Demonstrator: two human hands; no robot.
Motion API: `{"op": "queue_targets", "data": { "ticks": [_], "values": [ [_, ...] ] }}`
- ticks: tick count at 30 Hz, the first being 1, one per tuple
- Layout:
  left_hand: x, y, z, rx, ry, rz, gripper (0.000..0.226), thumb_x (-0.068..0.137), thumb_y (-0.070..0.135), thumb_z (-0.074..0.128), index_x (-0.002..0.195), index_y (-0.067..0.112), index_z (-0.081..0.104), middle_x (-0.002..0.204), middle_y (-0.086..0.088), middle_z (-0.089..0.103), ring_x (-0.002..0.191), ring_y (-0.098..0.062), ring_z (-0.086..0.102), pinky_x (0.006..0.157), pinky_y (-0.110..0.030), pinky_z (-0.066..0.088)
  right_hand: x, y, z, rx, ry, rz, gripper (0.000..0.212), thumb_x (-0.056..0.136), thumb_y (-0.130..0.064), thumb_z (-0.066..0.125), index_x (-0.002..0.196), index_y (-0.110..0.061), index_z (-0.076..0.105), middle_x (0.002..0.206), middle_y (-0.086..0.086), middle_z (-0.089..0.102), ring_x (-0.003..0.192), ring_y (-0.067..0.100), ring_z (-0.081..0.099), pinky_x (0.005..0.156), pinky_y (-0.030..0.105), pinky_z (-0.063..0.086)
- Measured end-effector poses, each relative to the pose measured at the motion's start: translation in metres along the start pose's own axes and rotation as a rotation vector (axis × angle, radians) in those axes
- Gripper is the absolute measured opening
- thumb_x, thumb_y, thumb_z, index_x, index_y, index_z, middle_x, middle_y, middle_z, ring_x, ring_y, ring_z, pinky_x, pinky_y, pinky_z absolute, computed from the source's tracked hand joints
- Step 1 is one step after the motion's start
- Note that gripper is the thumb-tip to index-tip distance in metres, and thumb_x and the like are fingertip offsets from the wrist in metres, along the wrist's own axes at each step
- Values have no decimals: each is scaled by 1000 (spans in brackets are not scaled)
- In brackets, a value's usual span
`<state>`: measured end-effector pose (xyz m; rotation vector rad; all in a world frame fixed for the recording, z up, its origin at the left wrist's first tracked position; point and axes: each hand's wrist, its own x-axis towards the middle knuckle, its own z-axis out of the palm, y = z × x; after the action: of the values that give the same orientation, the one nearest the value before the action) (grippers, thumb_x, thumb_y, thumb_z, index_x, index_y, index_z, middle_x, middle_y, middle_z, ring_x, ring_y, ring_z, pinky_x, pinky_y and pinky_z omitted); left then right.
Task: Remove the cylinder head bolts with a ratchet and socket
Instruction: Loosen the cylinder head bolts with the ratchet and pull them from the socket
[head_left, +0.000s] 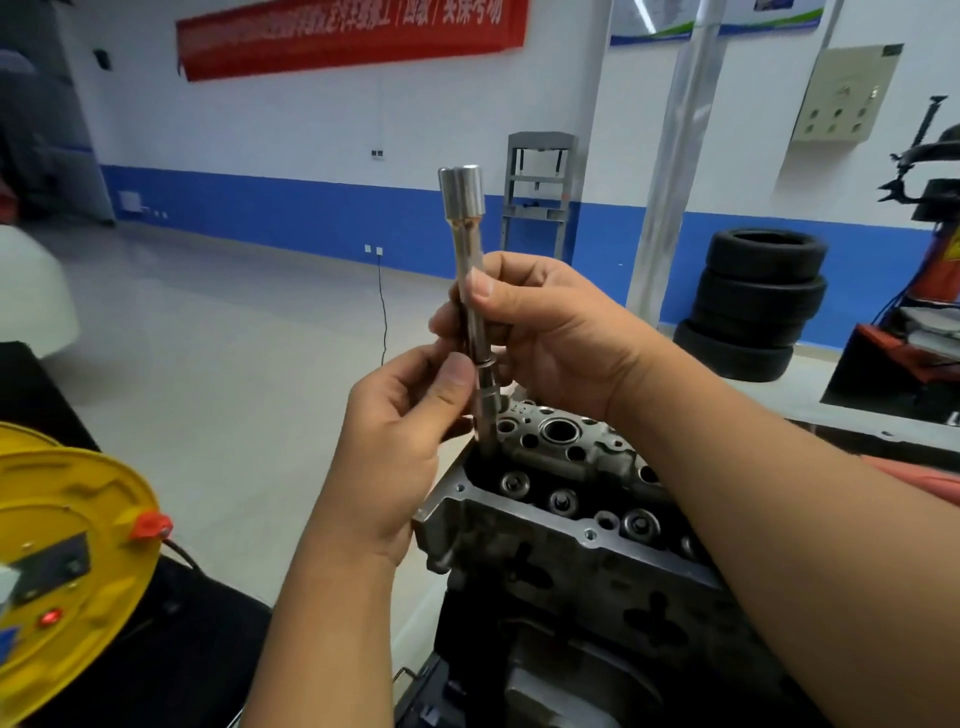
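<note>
Left grip: the left hand (400, 415) pinched the lower part of the extension bar (474, 317), thumb in front, fingers curled behind it.
Right grip: the right hand (540, 332) was clenched around the middle of the same bar, thumb pressed on its front, just above the left grip.
Extension bar: it stood nearly upright between the two grips, its lower end dropping below the left grip into a recess at the near corner of the cylinder head (566, 467).
Socket: the socket (462, 195), a wider metal cylinder, sat on the bar's top end, well above the right grip and free of both hands.
Bolt: whether a bolt sat on the hidden lower tip could not be told.
Cylinder head: it lay below and to the right of both grips, round holes and washered fittings showing along its top.
Left of the left grip: a yellow cable reel (67, 561) with a lit red lamp.
Beyond the right grip: stacked tyres (758, 301) by the blue-and-white wall.
</note>
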<state>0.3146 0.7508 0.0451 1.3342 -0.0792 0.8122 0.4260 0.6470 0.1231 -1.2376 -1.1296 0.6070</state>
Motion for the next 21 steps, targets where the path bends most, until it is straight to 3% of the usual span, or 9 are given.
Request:
{"op": "queue_targets", "data": {
  "ticks": [2, 4, 6, 8, 10, 12, 14, 18, 21],
  "values": [
    [0, -1, -1, 11, -64, -14, 23, 97, 21, 62, 107, 24, 82, 105, -8, 81, 97, -26, 78, 85, -31, 61, -1, -2, -3, 20, -14, 16, 14, 94, -27, 63, 90, -17, 71, 95, 4, 77, 96, 21, 73, 84, 42, 48],
    [1, -1, 1, 162, -21, 45, 25, 98, 11, 66, 102, 30, 81, 101, -1, 81, 96, -20, 78, 88, -33, 63, -1, -3, -4, 33, -31, 38, 20, 95, -31, 61, 91, -21, 77, 99, 4, 77, 105, 26, 70, 101, 53, 49],
    [1, 0, 4, 215, 45, 92, 26, 88, 15, 79, 93, 40, 81, 93, 6, 81, 90, -12, 78, 81, -27, 62, 0, -1, -3, 39, -38, 51, 19, 93, -33, 63, 90, -22, 78, 92, 4, 76, 108, 34, 65, 115, 67, 37],
    [1, 0, 5, 202, 84, 112, 23, 72, 30, 83, 89, 45, 80, 90, 8, 80, 85, -10, 77, 76, -22, 60, 3, 0, -1, 50, -23, 41, 12, 90, -29, 67, 87, -18, 71, 84, 6, 74, 108, 39, 65, 112, 73, 34],
    [1, -2, 4, 211, 85, 107, 20, 74, 34, 84, 91, 44, 80, 90, 8, 80, 81, -8, 76, 72, -18, 59, 4, 1, 0, 63, -8, 25, 14, 90, -27, 67, 82, -16, 63, 83, 7, 74, 104, 37, 70, 108, 71, 42],
    [0, 0, 5, 130, -14, 56, 16, 91, 30, 75, 102, 40, 81, 100, 4, 81, 91, -12, 78, 78, -23, 61, 4, 0, -2, 40, -21, 15, 19, 92, -30, 65, 83, -16, 56, 87, 6, 76, 97, 29, 74, 91, 54, 55],
    [0, -2, 4, 86, -87, 2, 24, 96, 25, 63, 108, 36, 81, 107, 0, 81, 100, -21, 78, 88, -32, 63, 3, -1, -2, 23, -29, 15, 19, 94, -32, 63, 87, -16, 54, 90, 4, 77, 96, 24, 73, 76, 42, 49],
    [0, -2, 4, 167, 52, 59, 26, 73, 25, 90, 96, 27, 80, 98, -2, 81, 92, -21, 79, 86, -41, 63, 4, 1, -3, 79, -62, 32, 20, 97, -32, 59, 95, -13, 66, 96, 8, 77, 111, 36, 65, 109, 66, 40],
    [1, -2, 5, 141, 157, 95, 35, 53, 36, 93, 84, 27, 82, 84, 0, 80, 77, -12, 77, 71, -24, 60, 6, 3, 1, 90, -85, 54, 23, 96, -35, 59, 93, -17, 73, 92, 8, 77, 106, 32, 69, 112, 66, 40]
  ]
}}
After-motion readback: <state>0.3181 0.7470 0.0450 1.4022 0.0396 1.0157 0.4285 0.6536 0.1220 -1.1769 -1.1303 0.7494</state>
